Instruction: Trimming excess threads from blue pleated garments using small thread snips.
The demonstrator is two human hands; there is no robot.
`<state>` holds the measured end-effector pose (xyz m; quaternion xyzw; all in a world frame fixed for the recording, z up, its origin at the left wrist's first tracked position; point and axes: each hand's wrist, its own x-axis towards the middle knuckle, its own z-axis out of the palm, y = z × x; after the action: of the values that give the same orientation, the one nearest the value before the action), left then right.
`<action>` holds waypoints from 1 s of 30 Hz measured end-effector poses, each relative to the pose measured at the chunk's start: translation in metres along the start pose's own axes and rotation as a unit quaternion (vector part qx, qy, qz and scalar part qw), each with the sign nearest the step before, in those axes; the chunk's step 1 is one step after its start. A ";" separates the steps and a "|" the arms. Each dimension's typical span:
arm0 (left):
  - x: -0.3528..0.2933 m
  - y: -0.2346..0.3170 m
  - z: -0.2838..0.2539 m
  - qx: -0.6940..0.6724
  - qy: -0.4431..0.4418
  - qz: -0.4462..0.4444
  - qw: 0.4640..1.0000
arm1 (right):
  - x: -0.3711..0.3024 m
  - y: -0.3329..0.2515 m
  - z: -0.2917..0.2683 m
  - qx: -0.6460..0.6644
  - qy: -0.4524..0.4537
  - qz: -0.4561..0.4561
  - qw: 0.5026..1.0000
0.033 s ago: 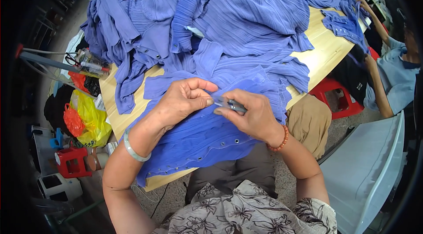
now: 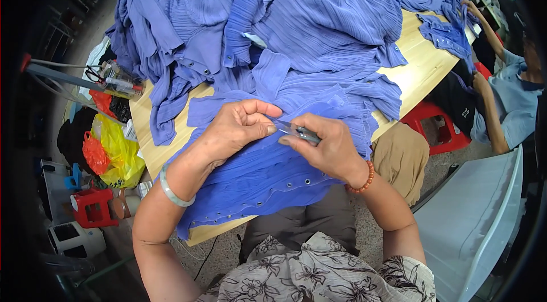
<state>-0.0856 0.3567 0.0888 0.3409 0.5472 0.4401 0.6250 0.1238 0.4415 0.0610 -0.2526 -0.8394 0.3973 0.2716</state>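
Observation:
A violet-blue pleated garment (image 2: pixel 250 182) lies spread along the near table edge, with a row of small metal snaps or eyelets on its lower border. My left hand (image 2: pixel 235 130) is closed above it, thumb and index finger pinching at the cloth; a thread there is too fine to make out. In my right hand (image 2: pixel 336 148) is a pair of small grey-handled thread snips (image 2: pixel 305 133). Their blades point left, close to the left fingertips, and seem slightly apart.
A big heap of similar violet garments (image 2: pixel 319 23) covers the far side of the wooden table (image 2: pixel 424 48). Bags (image 2: pixel 121 154) and a red stool (image 2: pixel 94 208) stand left. At right are tan cloth (image 2: pixel 401 159), a white bin (image 2: pixel 473 216) and another person (image 2: pixel 510 97) handling violet cloth.
The snips' blades show more clearly beside my left fingertips. Both hands keep almost the same place, and the view has shifted very slightly.

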 end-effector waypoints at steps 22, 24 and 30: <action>-0.059 -0.024 -0.038 0.072 0.013 -0.037 0.997 | -0.005 -0.020 -0.001 -0.079 0.026 -0.031 0.996; -0.063 -0.024 -0.036 0.060 0.022 -0.021 0.998 | -0.013 -0.026 -0.002 -0.117 -0.008 -0.065 0.991; -0.064 -0.025 -0.033 0.017 0.014 0.003 1.000 | -0.022 -0.035 0.016 -0.064 -0.056 -0.107 0.991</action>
<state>-0.1147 0.2861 0.0855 0.3469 0.5625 0.4371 0.6101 0.1217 0.3997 0.0750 -0.1556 -0.8993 0.3250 0.2479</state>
